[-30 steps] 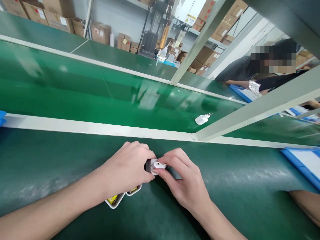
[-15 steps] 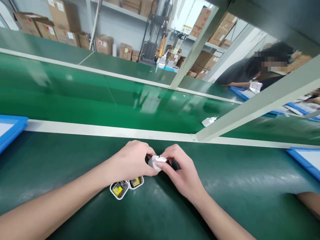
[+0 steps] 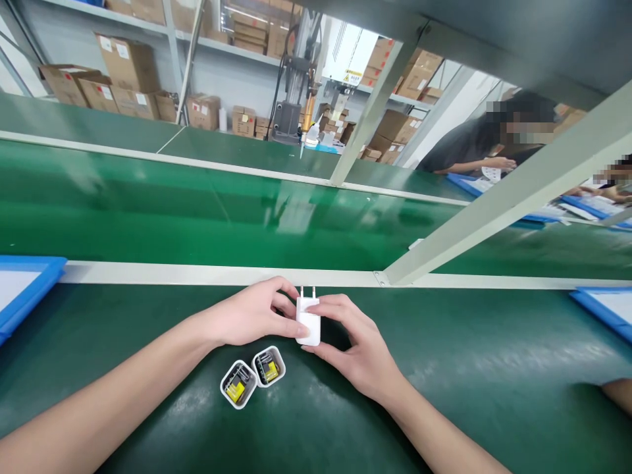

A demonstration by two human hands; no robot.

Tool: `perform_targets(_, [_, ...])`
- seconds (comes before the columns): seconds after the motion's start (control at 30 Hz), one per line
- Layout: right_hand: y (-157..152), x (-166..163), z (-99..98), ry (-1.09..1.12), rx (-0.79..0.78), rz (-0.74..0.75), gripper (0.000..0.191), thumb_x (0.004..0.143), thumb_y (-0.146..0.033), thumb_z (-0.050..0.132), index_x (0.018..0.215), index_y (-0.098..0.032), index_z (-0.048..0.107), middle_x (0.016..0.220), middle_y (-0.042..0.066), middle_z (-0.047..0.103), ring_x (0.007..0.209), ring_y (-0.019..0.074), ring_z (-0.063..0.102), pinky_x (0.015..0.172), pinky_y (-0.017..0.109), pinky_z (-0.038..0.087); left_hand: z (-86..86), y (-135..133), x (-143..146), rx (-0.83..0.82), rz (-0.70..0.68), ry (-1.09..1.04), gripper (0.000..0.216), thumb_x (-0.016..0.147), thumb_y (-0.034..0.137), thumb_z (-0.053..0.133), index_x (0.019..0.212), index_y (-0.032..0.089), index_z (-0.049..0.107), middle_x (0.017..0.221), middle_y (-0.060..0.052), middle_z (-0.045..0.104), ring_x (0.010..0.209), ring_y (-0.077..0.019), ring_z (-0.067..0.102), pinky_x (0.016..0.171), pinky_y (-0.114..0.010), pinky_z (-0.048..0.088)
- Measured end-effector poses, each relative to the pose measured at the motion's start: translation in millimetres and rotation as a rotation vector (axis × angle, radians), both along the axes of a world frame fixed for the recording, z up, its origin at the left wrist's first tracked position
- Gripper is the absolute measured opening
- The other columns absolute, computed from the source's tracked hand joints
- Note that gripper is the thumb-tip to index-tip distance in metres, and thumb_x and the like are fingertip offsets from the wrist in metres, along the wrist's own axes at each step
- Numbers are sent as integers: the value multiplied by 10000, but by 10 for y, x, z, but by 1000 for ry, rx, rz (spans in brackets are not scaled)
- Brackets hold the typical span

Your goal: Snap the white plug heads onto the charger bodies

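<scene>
A white two-pin charger plug (image 3: 309,324) is held between both my hands, its metal pins pointing away from me. My left hand (image 3: 257,313) pinches its left side, with the thumb across the front face. From the right, my right hand (image 3: 353,336) grips it with the index finger near the pin end and the thumb at the bottom. Below my left hand, two open white charger housings lie side by side on the green table. The left housing (image 3: 239,384) and the right housing (image 3: 268,367) show yellow and dark electronic parts inside.
A green conveyor belt (image 3: 197,227) runs behind a pale metal rail (image 3: 197,273). A slanted metal post (image 3: 494,191) rises at right. Blue trays (image 3: 29,289) stand at both sides. A co-worker (image 3: 474,141) sits across the belt. Another person's arm (image 3: 617,395) reaches in at right.
The charger plug has turned upright, its pins now facing away, and my right fingers have shifted around it. A white plug on the belt has moved right, mostly behind the post.
</scene>
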State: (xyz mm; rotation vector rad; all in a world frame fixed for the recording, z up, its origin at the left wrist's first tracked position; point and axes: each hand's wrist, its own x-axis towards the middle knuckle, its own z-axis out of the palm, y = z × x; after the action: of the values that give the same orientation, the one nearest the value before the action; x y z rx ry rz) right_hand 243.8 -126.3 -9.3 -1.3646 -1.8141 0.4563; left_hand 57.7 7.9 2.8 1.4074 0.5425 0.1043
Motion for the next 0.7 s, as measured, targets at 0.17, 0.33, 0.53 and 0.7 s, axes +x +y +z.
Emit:
perform_targets(0.17, [-4,-31,52,-4,16,-41,370,875,-194,790,1211,-280,661,1153,42,638,1058,213,619,907,349,516,19,-11,7,-32,25,-5,509,710,255,835,1097,178,513,963,-34,747,908,-198,685,801,-313,476])
perform_targets(0.33, [-1,-32,76,-72,70,-32,366,883,-171,776,1217,-273,665,1118,40,637,1020,198,619,869,327,514,19,-5,7,-55,30,-8,477,720,243,826,1089,173,531,979,-38,748,903,-186,684,816,-310,481])
perform_targets(0.53, [8,45,42,-76,23,56,394,901,-223,775,1265,-280,636,1173,57,613,1074,210,608,920,351,519,7,3,4,44,-61,-84,245,735,244,791,901,148,638,934,-46,733,882,-189,670,807,-307,480])
perform_targets(0.7, [-18,72,31,-18,-1,72,585,885,-364,793,1396,-291,518,1300,101,560,1216,265,552,1024,431,496,-21,-19,25,134,-9,-88,270,695,253,815,905,161,671,955,-33,734,921,-200,676,810,-300,494])
